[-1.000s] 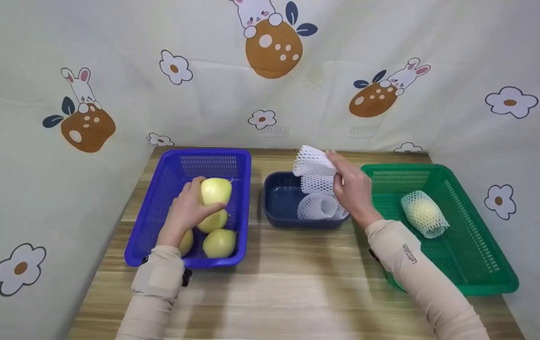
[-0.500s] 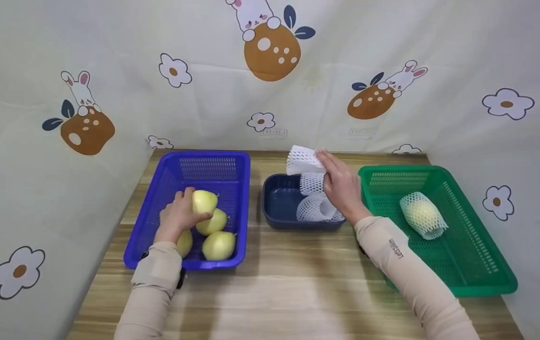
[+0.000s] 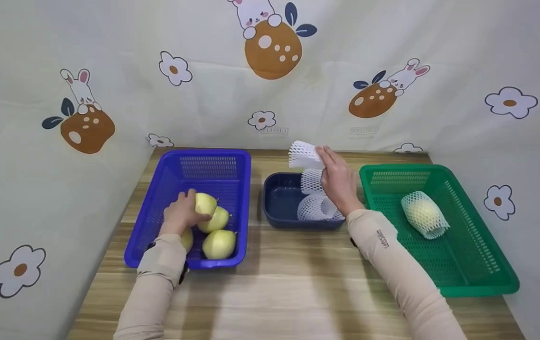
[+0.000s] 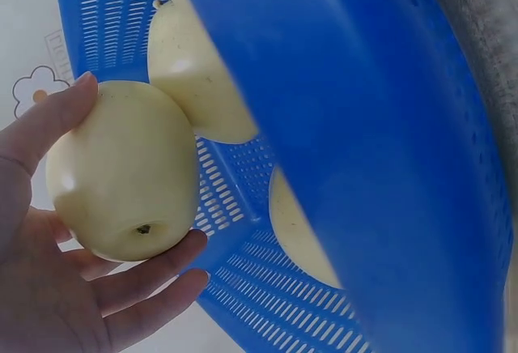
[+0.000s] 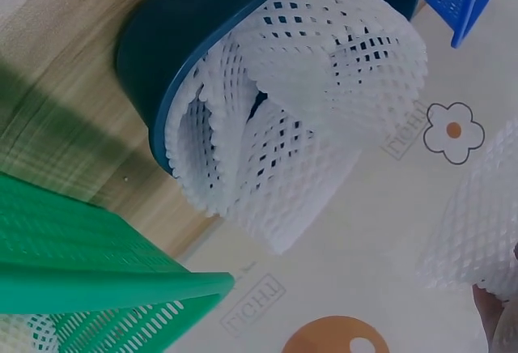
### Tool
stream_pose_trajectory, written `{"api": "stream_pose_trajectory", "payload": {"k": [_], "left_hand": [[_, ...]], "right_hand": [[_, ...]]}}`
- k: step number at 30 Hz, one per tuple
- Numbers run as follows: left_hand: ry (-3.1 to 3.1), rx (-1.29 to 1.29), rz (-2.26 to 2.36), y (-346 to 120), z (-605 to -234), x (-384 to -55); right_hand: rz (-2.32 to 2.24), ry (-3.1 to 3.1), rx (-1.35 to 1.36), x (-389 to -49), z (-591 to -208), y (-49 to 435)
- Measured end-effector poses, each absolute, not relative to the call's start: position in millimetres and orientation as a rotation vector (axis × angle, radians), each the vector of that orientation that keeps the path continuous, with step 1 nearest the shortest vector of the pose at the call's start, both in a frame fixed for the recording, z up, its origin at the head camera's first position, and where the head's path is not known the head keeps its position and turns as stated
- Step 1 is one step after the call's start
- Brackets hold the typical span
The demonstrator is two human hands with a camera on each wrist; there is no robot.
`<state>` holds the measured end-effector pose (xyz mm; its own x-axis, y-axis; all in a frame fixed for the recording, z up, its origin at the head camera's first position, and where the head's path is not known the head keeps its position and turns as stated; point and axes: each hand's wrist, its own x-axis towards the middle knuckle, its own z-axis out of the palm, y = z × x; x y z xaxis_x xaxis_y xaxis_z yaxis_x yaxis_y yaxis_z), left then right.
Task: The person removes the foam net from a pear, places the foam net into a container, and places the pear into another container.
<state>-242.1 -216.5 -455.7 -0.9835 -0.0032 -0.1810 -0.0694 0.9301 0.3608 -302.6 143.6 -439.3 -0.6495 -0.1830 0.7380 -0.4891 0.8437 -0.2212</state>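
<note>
In the head view my left hand (image 3: 180,213) grips a pale yellow-green pear (image 3: 206,203) inside the blue basket (image 3: 130,257). The left wrist view shows thumb and fingers around that pear (image 4: 125,171), which appears to touch another pear (image 4: 198,74) beside it. Several more pears lie in the basket, one partly hidden by my left hand. My right hand (image 3: 339,182) pinches a white foam net sleeve (image 3: 305,155) above the dark blue tub (image 3: 281,222). More foam sleeves (image 3: 317,208) lie in the tub. Only a fingertip edge of the right hand shows in the right wrist view.
To the right stands a green basket (image 3: 482,236) holding one pear in a foam net (image 3: 424,215). All containers stand on a wood-grain table (image 3: 279,293). A printed cloth (image 3: 203,104) hangs behind and at both sides.
My left hand has lowered the pear towards the other pears and slightly left. With the foam sleeve, my right hand has shifted a little to the left.
</note>
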Motion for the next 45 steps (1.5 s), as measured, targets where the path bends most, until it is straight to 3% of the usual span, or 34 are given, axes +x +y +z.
{"api": "stream_pose_trajectory", "payload": {"k": [12, 31, 45], "left_hand": [[2.902, -0.105, 0.508, -221.4, -458.2, -246.3], [2.774, -0.149, 0.431, -233.1, -474.2, -242.8], [2.76, -0.159, 0.382, -227.9, -485.5, -249.0]], "right_hand": [[0.469, -2.323, 0.493, -311.2, -463.7, 127.5], [0.206, -2.763, 0.655, -297.5, -493.5, 115.3], [0.246, -3.132, 0.747, -285.0, -493.1, 119.5]]}}
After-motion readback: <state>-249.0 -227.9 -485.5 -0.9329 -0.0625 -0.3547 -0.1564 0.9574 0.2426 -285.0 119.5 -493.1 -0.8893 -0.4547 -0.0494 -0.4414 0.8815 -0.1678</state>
